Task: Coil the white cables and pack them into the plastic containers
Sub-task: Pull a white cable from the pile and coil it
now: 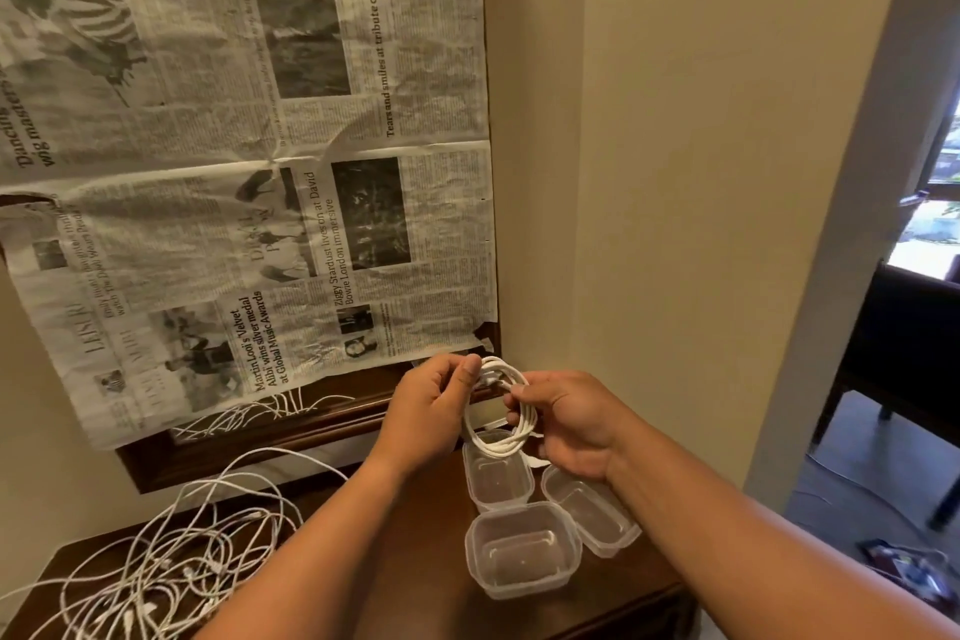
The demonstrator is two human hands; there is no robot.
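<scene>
Coiled white cable (498, 447) gripped in left hand (431, 411) and right hand (566, 424) above clear tubs (519, 509), table's (415, 561) right edge; newspaper (260, 172) behind: "Ziggy Stardust lives on".

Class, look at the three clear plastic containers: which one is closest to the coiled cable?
The far container, nearest the wall: the coiled cable hangs over its back rim. The front container and the right container sit nearer the person.

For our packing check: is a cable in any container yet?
No, all three containers look empty; the left hand and right hand hold the coiled cable.
</scene>
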